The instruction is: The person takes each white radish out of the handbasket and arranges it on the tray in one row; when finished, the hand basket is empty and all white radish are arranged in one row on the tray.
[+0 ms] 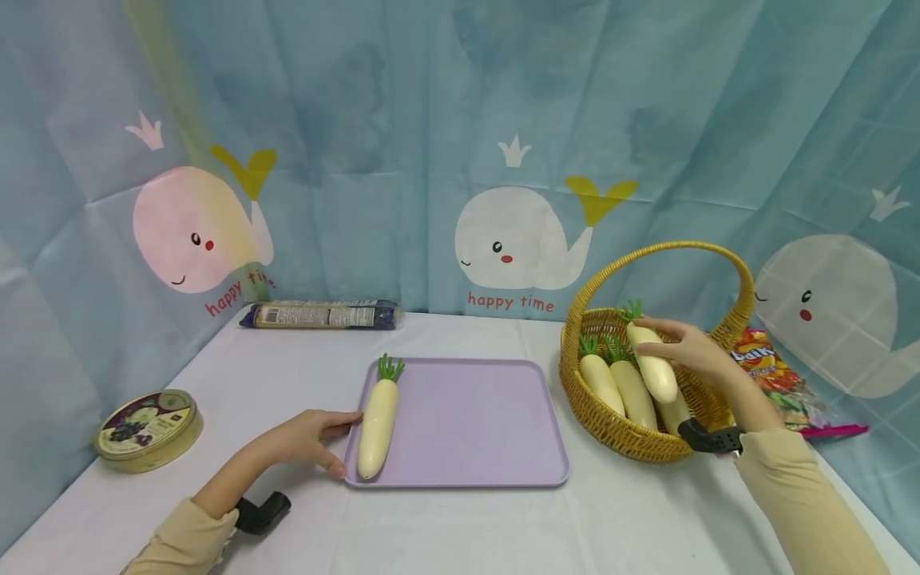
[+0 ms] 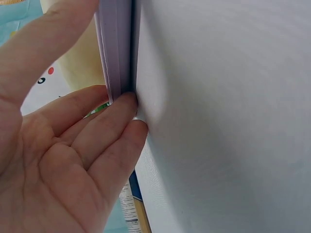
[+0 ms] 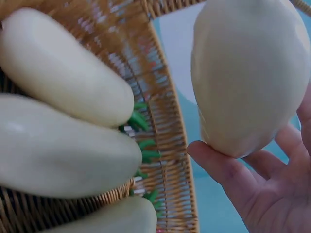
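My right hand [image 1: 686,351] grips a white radish [image 1: 654,363] with green leaf stubs, holding it up over the wicker basket [image 1: 611,431]. In the right wrist view the held radish [image 3: 250,73] looms large, with thumb and fingers around it. Several more radishes [image 3: 68,145] lie in the basket below. On the left, my left hand [image 1: 309,439] rests at the left rim of a lilac tray [image 1: 467,423], its fingertips against the edge and its fingers fairly straight. Along that side of the tray lies one white radish [image 1: 378,427], leaves pointing away from me.
A round tin [image 1: 149,431] stands at the far left. At the back left lies a long wrapped packet [image 1: 319,315]. Colourful snack bags [image 1: 772,371] sit behind and right of the basket, whose tall handle [image 1: 657,246] arches over it. A whale-print curtain [image 1: 402,160] hangs behind the white table.
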`<state>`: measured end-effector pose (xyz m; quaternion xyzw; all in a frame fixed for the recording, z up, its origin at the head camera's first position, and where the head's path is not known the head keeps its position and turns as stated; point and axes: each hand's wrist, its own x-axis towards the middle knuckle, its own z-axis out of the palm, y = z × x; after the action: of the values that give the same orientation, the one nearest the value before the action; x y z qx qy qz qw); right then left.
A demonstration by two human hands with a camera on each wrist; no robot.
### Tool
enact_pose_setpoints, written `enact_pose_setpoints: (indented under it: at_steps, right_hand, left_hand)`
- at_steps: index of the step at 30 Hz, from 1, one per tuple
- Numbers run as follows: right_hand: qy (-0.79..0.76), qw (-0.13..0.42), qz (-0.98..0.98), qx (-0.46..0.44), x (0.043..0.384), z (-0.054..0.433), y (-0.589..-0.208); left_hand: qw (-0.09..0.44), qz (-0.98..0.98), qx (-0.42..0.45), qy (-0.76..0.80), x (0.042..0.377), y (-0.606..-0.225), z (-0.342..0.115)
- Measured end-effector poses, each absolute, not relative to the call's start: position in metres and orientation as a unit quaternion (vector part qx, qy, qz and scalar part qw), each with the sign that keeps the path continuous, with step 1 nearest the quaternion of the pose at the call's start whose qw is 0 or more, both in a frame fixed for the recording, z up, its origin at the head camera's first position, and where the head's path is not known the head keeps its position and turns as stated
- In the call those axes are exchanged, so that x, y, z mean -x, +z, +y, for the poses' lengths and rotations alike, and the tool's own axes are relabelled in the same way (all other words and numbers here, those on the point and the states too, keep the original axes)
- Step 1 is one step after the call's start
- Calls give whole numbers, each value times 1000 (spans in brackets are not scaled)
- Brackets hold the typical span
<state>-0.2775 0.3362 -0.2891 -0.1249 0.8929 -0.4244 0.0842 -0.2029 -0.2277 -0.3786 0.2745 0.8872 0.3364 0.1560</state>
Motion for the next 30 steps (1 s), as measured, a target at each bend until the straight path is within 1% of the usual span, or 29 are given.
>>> enact_pose_setpoints:
  at_steps: [6, 12, 30]
  right_hand:
    - [-438, 86, 885, 136, 271, 327, -289]
    - [-453, 85, 875, 149, 262, 321, -293]
    - [-480, 82, 858, 167, 230, 318, -305]
  left_hand:
    - [152, 892, -265, 333, 205, -379, -229]
    - [162, 886, -267, 344, 204, -379, -228]
    - [161, 883, -272, 348, 204, -381, -229]
